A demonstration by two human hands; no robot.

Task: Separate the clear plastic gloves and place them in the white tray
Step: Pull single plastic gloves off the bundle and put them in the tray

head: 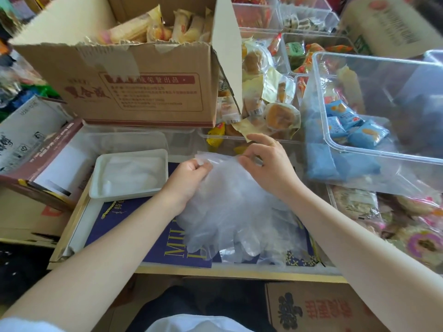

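A thick stack of clear plastic gloves (235, 212) lies on a dark blue box, fingers pointing towards me. My left hand (189, 178) grips the cuff end of the stack at its upper left corner. My right hand (266, 161) pinches the cuff edge of the top glove between thumb and forefinger, just right of the left hand. The white tray (100, 188) sits to the left of the stack, with some clear gloves (131, 173) lying flat in it.
An open cardboard box of wrapped snacks (134, 92) stands behind the tray. Clear plastic bins (335, 144) with blue and other snack packets crowd the right side. A brown-edged carton (40, 159) lies at the left, and another cardboard box (316, 307) sits near my lap.
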